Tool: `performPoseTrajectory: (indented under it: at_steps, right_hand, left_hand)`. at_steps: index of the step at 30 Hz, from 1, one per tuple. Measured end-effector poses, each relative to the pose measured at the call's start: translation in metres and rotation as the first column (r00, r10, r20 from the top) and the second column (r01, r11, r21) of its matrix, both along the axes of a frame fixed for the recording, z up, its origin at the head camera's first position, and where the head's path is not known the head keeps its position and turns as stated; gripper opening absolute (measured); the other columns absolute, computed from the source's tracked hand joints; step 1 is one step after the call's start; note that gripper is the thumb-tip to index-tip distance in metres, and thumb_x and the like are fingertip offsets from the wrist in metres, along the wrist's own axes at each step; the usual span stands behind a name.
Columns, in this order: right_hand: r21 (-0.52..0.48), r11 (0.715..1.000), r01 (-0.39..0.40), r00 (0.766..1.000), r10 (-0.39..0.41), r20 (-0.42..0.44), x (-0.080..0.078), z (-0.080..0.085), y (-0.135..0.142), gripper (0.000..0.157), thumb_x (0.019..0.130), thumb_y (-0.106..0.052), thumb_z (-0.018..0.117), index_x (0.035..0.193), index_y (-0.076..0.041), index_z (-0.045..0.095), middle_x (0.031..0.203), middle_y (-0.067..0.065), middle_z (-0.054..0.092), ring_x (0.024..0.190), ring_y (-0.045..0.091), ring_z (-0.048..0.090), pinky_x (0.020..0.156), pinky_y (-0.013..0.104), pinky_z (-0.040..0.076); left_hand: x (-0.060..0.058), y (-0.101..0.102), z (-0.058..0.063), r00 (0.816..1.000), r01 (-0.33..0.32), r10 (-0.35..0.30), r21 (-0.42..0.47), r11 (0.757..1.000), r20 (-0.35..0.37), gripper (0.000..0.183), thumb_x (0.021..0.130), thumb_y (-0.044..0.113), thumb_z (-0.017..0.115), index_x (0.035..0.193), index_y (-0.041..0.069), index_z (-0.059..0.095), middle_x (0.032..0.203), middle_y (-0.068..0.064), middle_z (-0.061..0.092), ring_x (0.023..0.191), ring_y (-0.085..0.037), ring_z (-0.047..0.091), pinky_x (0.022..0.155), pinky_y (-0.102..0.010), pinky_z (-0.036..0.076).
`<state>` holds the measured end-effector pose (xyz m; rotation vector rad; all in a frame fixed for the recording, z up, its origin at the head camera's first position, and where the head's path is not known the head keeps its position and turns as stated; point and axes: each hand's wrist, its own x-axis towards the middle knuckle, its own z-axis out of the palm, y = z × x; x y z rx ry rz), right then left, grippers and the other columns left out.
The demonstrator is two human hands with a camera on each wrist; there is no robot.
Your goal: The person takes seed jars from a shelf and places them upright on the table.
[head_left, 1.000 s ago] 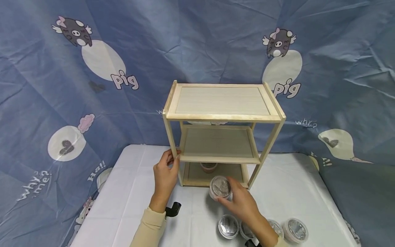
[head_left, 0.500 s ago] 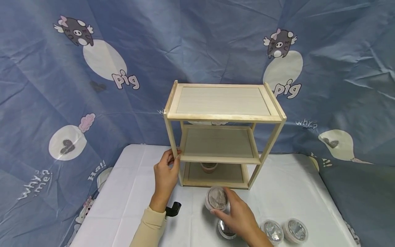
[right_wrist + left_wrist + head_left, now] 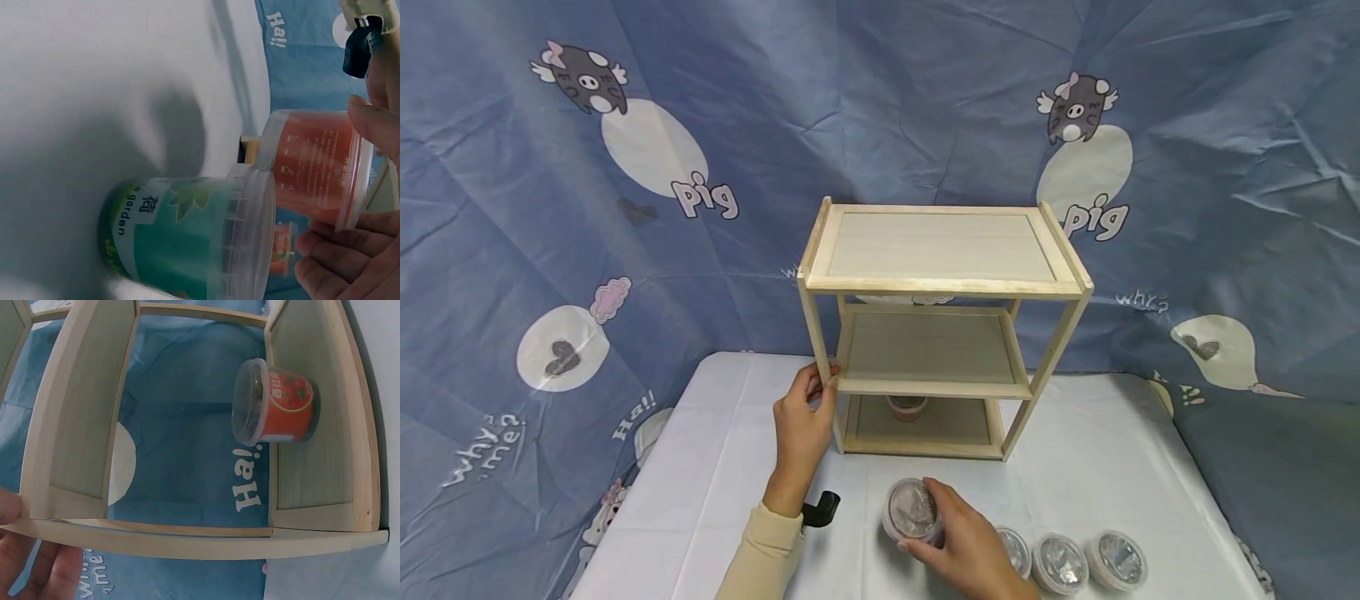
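Observation:
My right hand (image 3: 966, 542) grips a clear plastic tub (image 3: 912, 510) by its lid rim, thumb on one side and fingers on the other. In the right wrist view this tub shows a red label and stands above the table, overlapping a green-labelled tub (image 3: 187, 231). My left hand (image 3: 803, 425) pinches the front left post of a small wooden shelf (image 3: 936, 389) at the middle tier; its fingers (image 3: 47, 569) wrap that post in the left wrist view. A red-labelled tub (image 3: 289, 403) sits on the bottom tier, partly hidden in the head view by the middle board.
Several lidded tubs stand on the white-covered table (image 3: 715, 492) at the front right, among them one at the row's right end (image 3: 1117, 560). A blue printed cloth (image 3: 880, 100) hangs behind the shelf and along both sides.
My right hand has drawn the held tub away from the shelf, toward the front and slightly left, over the leftmost table tub. My left hand stays on the post.

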<state>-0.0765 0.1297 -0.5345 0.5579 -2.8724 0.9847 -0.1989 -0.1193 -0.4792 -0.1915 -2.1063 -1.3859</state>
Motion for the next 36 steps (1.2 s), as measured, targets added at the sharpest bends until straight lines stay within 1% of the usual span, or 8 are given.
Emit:
performPoseTrajectory:
  at_steps: [8,13,17,19,22,27,31,36]
  right_hand:
    - [0.055,0.997,-0.045,0.999,0.045,-0.003,0.006,-0.004,-0.003,0.089,0.085,-0.060,0.082,0.144,0.001,0.054,0.138,0.018,0.064,0.117,0.034,0.068,0.091,0.050,0.060]
    - [0.075,0.995,-0.060,0.997,0.063,-0.038,0.006,-0.008,-0.005,0.088,0.084,-0.058,0.084,0.142,0.002,0.055,0.135,0.019,0.065,0.117,0.035,0.068,0.093,0.050,0.059]
    - [0.085,0.994,-0.073,0.997,0.074,-0.003,0.008,-0.011,-0.004,0.090,0.083,-0.060,0.082,0.142,0.003,0.056,0.136,0.021,0.064,0.121,0.038,0.065,0.096,0.053,0.057]
    - [0.081,0.994,-0.077,0.997,0.075,0.025,0.008,-0.012,-0.004,0.091,0.083,-0.060,0.083,0.141,0.004,0.056,0.137,0.021,0.064,0.122,0.041,0.064,0.097,0.055,0.056]
    - [0.085,0.993,-0.080,0.997,0.077,0.032,0.007,-0.016,-0.004,0.089,0.082,-0.058,0.085,0.141,0.004,0.056,0.137,0.019,0.064,0.123,0.042,0.063,0.101,0.057,0.053]
    - [0.093,0.992,-0.091,0.996,0.092,-0.008,0.005,-0.023,-0.005,0.087,0.081,-0.052,0.088,0.138,0.006,0.058,0.134,0.019,0.065,0.125,0.040,0.063,0.109,0.056,0.047]
    - [0.088,0.991,-0.098,0.993,0.103,-0.053,0.005,-0.027,-0.005,0.085,0.080,-0.051,0.089,0.136,0.006,0.059,0.133,0.020,0.066,0.125,0.038,0.063,0.111,0.056,0.045]
    - [0.092,0.990,-0.108,0.993,0.112,-0.043,0.006,-0.028,-0.005,0.084,0.081,-0.053,0.088,0.135,0.005,0.060,0.133,0.020,0.066,0.127,0.037,0.062,0.114,0.056,0.041]
  left_hand:
    - [-0.001,0.000,0.000,1.000,-0.005,0.005,-0.004,1.000,-0.004,0.027,0.099,0.004,0.072,0.126,0.006,0.071,0.112,-0.002,0.078,0.098,-0.019,0.075,0.080,-0.021,0.059]
    - [-0.002,0.000,0.000,1.000,-0.002,0.002,0.005,1.000,0.000,0.026,0.100,0.005,0.071,0.126,0.005,0.071,0.112,-0.002,0.078,0.098,-0.018,0.075,0.080,-0.017,0.057]
    - [-0.002,0.000,-0.002,1.000,-0.003,0.003,0.005,1.000,0.005,0.025,0.100,0.005,0.071,0.125,0.005,0.071,0.112,-0.002,0.078,0.098,-0.017,0.075,0.081,-0.015,0.056]
    - [-0.002,0.000,-0.002,1.000,-0.004,0.004,0.001,1.000,0.005,0.025,0.100,0.005,0.071,0.125,0.005,0.071,0.112,-0.002,0.078,0.098,-0.016,0.075,0.080,-0.015,0.057]
    - [-0.002,0.000,-0.002,1.000,-0.006,0.006,-0.004,1.000,-0.005,0.026,0.099,0.004,0.071,0.125,0.005,0.071,0.112,-0.003,0.078,0.098,-0.017,0.075,0.080,-0.017,0.058]
    - [-0.002,-0.001,-0.003,1.000,-0.006,0.006,0.001,1.000,-0.021,0.026,0.099,0.003,0.071,0.125,0.004,0.071,0.111,-0.004,0.078,0.097,-0.021,0.076,0.080,-0.018,0.059]
    - [-0.003,0.000,-0.003,1.000,-0.006,0.006,0.000,1.000,-0.027,0.027,0.098,0.002,0.072,0.125,0.005,0.071,0.111,-0.004,0.079,0.097,-0.021,0.076,0.080,-0.019,0.059]
    - [-0.002,0.001,-0.002,1.000,-0.007,0.007,-0.005,1.000,-0.021,0.026,0.098,0.002,0.072,0.125,0.002,0.071,0.111,-0.004,0.079,0.098,-0.021,0.076,0.080,-0.018,0.059]
